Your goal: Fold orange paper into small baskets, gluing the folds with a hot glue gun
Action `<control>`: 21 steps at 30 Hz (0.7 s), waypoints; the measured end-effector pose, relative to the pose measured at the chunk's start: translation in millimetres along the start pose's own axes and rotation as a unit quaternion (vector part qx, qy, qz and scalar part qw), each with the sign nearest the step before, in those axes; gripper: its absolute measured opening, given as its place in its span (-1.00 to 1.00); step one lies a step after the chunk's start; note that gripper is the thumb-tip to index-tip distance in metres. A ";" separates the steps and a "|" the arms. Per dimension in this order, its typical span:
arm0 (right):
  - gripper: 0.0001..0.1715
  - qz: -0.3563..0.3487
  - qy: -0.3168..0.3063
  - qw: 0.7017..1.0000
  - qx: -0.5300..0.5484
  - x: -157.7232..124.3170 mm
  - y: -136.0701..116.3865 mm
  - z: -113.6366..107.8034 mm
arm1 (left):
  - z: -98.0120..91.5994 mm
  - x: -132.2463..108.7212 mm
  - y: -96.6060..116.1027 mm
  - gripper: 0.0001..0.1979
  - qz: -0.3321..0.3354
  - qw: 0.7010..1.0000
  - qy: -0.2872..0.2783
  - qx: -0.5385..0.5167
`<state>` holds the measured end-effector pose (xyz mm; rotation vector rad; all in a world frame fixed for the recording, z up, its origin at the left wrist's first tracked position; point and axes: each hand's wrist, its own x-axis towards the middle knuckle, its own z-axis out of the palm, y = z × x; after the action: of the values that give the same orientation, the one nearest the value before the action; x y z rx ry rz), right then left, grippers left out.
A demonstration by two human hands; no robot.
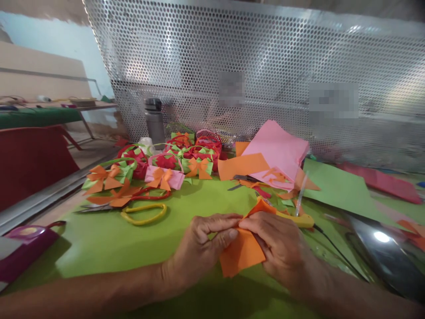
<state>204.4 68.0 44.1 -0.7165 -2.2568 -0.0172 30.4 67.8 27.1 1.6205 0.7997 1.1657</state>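
Both my hands pinch a piece of orange paper (241, 254) over the green sheet (109, 241) on the table. My left hand (202, 248) grips its left edge with thumb and fingers closed. My right hand (277, 246) holds the upper right part, fingers curled on a fold. The paper's tip sticks up between the hands.
Yellow-handled scissors (142, 213) lie to the left. Several paper baskets with orange bows (159, 166) stand behind. Pink paper (277, 148), orange sheets (241, 166), a glue gun (300, 217), a grey bottle (154, 119), a perforated metal screen (252, 66) and a purple case (23, 246) surround the spot.
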 end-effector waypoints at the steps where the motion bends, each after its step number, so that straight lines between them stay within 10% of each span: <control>1: -0.74 0.003 0.001 1.000 0.004 -0.1 0.1 0.5 | 0.3 0.1 0.1 -0.79 0.001 1.000 0.003 -0.004; 11: -0.69 0.129 -0.102 0.978 0.125 15.7 -3.1 -24.3 | -2.5 3.2 2.8 -0.79 -0.017 0.999 0.021 -0.030; 21: -0.87 0.216 -0.065 0.971 0.085 10.0 -4.8 -14.1 | 1.1 5.7 6.4 -0.81 0.018 1.000 0.014 0.008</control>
<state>205.7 65.7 61.9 -1.1253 -2.1444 0.4382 33.2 70.4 34.9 1.6408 0.8024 1.2135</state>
